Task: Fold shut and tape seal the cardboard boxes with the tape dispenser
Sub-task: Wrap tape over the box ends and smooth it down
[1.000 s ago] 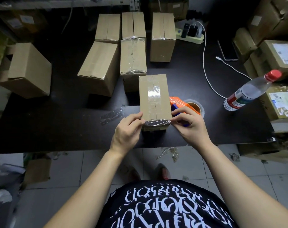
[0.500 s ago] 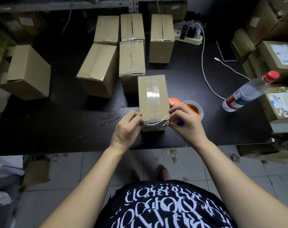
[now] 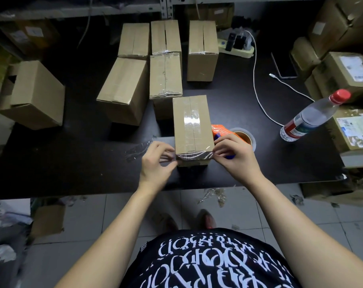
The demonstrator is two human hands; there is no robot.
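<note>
My right thumb and forefinger (image 3: 218,153) meet in a pinch on the clear tape strip (image 3: 194,156) where it wraps the near right corner of the cardboard box (image 3: 191,121). My left fingers (image 3: 168,151) are curled, with their tips at the near left corner. I cannot tell whether they grip the tape or only touch it. The right hand (image 3: 233,154) arches over a blue handle, and the left hand (image 3: 155,163) is cocked inward; both forearms reach in from below.

The box stands near the front edge of the black table (image 3: 72,163), its top seam taped. The orange tape dispenser (image 3: 220,129) lies just beside it on the right. Five closed boxes (image 3: 165,75) cluster behind, and another box (image 3: 31,94) sits well apart at the left. A red-capped bottle (image 3: 313,115), a white cable (image 3: 257,96) and a power strip (image 3: 236,48) lie to the right. More cartons (image 3: 342,71) are stacked at the far right, and scraps litter the tiled floor (image 3: 114,215).
</note>
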